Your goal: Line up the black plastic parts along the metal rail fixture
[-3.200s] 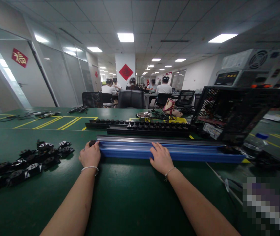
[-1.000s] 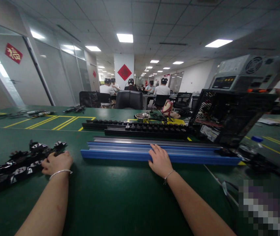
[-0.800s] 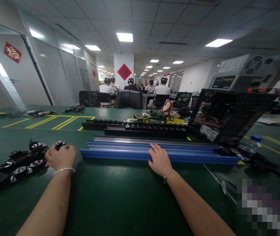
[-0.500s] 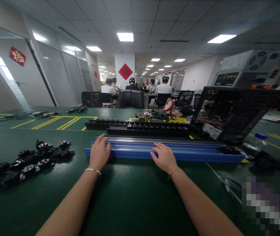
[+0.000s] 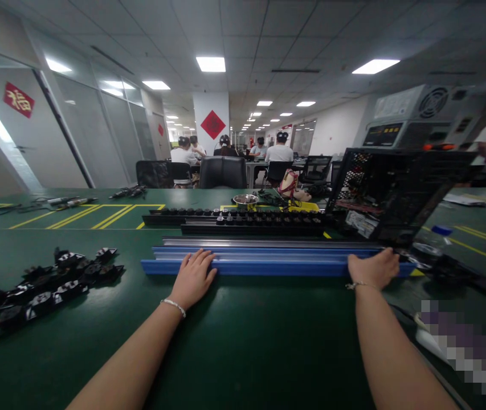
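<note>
Head view: loose black parts (image 5: 41, 299) are clustered at left on the green worktop (image 5: 264, 336), judged not yet mounted. The left hand (image 5: 194, 277), fingers slightly spread, is laid palm down on the blue rail (image 5: 281, 267), placed lengthwise across the middle. Behind it, rows of small pieces are already seated along black rails (image 5: 260, 229). Farther right, the blue rail is covered near its end by the curled right hand (image 5: 375, 269); whether anything is pinched cannot be told. Versus the preceding frame, the left hand has been shifted rightward, the right hand from mid-rail toward the end.
</note>
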Available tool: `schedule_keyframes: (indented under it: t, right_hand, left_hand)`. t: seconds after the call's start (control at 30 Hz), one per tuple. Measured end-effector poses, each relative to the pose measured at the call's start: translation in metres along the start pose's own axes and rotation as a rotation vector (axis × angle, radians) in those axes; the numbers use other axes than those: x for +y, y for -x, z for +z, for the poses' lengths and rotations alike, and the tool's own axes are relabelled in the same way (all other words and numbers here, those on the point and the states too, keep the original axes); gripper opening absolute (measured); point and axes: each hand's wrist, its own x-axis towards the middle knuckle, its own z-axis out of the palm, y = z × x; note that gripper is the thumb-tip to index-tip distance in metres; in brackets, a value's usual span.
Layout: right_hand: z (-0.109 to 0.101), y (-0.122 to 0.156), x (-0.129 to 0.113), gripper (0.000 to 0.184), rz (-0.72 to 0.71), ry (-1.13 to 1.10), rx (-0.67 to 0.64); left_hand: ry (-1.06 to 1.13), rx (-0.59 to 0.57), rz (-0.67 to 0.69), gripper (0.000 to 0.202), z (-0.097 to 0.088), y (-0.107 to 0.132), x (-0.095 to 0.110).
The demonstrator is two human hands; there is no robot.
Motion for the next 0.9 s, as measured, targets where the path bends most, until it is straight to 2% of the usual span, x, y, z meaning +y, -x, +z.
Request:
schedule_keyframes:
  t: [0.17, 0.47, 0.77, 0.9]
  right_hand:
    - [0.008, -0.010, 0.013, 0.091, 0.154, -0.078, -0.018]
    - [0.010, -0.011, 0.018, 0.084, 0.152, -0.094, 0.012]
    - [0.016, -0.020, 0.027, 0.089, 0.099, -0.127, -0.004]
    - [0.013, -0.023, 0.026, 0.087, 0.126, -0.128, 0.042]
  left_hand:
    - [0.009, 0.008, 0.011, 0.034, -0.002, 0.000, 0.001]
    - [0.014, 0.011, 0.014, 0.031, -0.002, -0.001, 0.000]
    - [0.023, 0.009, 0.011, 0.028, -0.004, -0.001, 0.001]
    - [0.022, 0.016, 0.009, 0.027, -0.003, 0.000, 0.000]
